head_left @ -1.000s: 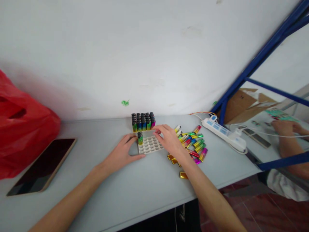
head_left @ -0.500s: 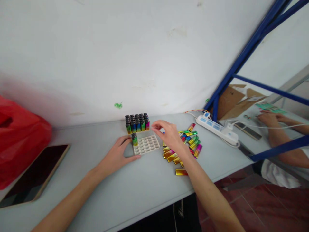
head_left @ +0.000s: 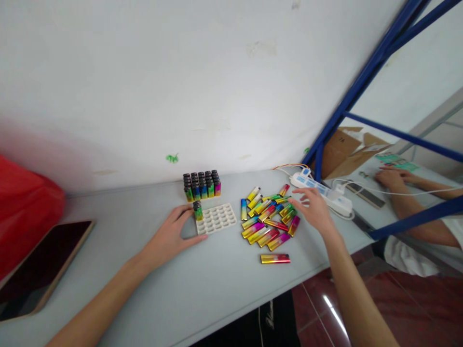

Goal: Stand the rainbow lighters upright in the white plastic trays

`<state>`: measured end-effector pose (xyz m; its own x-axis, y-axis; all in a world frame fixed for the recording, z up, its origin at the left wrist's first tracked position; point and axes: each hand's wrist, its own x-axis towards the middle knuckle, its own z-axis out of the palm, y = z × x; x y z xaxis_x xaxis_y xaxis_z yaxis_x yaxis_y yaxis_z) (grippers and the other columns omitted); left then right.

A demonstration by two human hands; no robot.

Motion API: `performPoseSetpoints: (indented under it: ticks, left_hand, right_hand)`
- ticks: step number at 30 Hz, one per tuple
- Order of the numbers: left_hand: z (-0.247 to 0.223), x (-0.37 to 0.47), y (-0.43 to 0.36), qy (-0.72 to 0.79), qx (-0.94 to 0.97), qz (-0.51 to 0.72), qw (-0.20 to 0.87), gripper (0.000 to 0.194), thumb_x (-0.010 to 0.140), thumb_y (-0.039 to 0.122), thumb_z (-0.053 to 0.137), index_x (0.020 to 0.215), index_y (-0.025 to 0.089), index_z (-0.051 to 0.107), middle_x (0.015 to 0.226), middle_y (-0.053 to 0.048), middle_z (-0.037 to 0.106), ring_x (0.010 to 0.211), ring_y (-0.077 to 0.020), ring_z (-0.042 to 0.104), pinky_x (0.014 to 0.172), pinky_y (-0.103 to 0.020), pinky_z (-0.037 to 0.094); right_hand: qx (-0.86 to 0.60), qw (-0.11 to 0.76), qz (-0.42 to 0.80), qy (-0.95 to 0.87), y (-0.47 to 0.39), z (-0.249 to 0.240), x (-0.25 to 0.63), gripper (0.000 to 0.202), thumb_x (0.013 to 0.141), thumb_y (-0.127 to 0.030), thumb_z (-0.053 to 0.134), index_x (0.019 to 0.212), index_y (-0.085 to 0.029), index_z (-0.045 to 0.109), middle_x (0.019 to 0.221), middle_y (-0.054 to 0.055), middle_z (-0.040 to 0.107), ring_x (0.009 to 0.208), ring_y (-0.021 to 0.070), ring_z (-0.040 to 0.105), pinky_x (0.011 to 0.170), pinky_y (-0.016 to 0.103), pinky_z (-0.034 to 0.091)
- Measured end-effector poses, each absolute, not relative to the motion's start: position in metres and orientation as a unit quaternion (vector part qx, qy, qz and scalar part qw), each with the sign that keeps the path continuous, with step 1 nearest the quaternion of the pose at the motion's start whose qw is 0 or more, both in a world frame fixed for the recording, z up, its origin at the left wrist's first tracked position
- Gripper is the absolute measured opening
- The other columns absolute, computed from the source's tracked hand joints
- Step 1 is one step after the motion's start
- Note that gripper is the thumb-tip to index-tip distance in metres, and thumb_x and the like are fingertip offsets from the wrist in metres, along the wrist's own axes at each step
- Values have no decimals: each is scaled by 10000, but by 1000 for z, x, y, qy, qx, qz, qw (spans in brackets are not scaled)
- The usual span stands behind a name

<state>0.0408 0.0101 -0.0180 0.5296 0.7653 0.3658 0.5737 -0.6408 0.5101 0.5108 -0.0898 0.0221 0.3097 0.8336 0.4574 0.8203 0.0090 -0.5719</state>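
A white tray [head_left: 218, 218] with rows of holes lies on the table, and one green lighter [head_left: 197, 212] with a black top stands in its left back corner. My left hand [head_left: 168, 239] grips the tray's left end, thumb at the front edge and fingers by the upright lighter. Over the right edge of a pile of shiny coloured lighters [head_left: 265, 237], my right hand [head_left: 311, 210] is open, fingers apart, holding nothing I can see. Behind the tray, a block of upright lighters [head_left: 203, 190] with black tops stands in rows.
A phone or tablet [head_left: 43, 265] and a red bag [head_left: 27, 212] are at the left. To the right are a white power strip [head_left: 323, 193] with cables, a blue metal frame [head_left: 342, 103], a cardboard box [head_left: 340, 149] and another person's arms [head_left: 408, 193].
My right hand has moved right from above the tray's back corner to the pile's right side, and its fingers have spread. My left hand stays at the tray. The view has shifted slightly.
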Motion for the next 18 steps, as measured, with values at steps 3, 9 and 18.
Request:
performPoseSetpoints:
  ticks: [3,9,18]
  left_hand:
    - [-19,41,10,390,861,285,162,766,846,815,734,1330,221,710,1417,-148,690,1321,-400,667,1211,-591,530]
    - [-18,40,11,397,860,274,165,800,841,840,715,1329,207,705,1427,-166,679,1329,-404,666,1222,-590,521]
    - [-15,41,10,396,863,266,165,808,844,835,720,1352,207,700,1442,-157,676,1333,-404,666,1223,-585,523]
  right_hand:
    - [-670,351,85,-648,-74,18,530,439,944,-541,708,1199,-198,808,1278,193,743,1030,303,744,781,433,654]
    - [-656,249,195,-685,-50,25,550,273,869,-347,766,1089,-205,843,1121,122,833,1024,301,770,899,438,635]
    - [-634,463,211,-582,-59,29,540,486,805,-635,838,1053,-218,826,1020,91,803,891,252,724,780,390,616]
